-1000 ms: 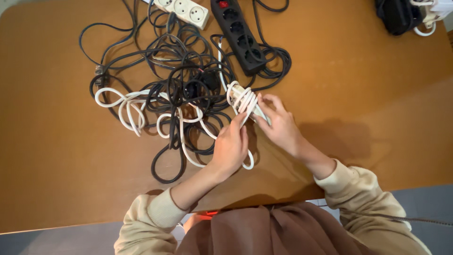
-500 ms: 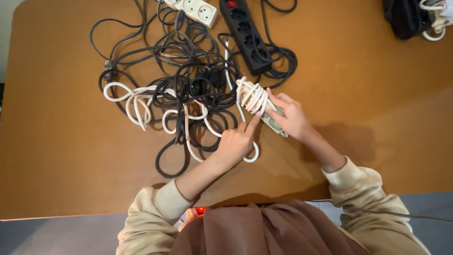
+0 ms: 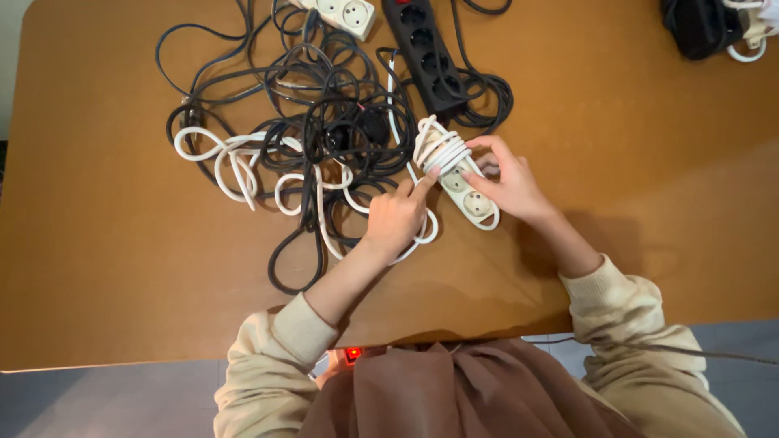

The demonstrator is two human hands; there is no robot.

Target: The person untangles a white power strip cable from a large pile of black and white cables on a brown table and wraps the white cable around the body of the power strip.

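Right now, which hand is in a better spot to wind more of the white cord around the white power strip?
Probably the left hand: it lies on the loose white cord, forefinger at the coils. The right hand is busy gripping the white power strip.

Loose cables and spare power strips on a brown table

A tangle of black cables point(image 3: 324, 105) sprawls over the upper left of the brown table point(image 3: 105, 268), loops crossing one another, with a small grey plug point(image 3: 189, 104) at its left edge. A black power strip point(image 3: 428, 57) lies slanted at the top, its own black cord coiled just beside it on the right. Left of it, a second white power strip point(image 3: 345, 14) is cut off by the top edge. In the far top right corner sits a dark object point(image 3: 702, 26), perhaps a bag, touching a white cable loop point(image 3: 748, 45).
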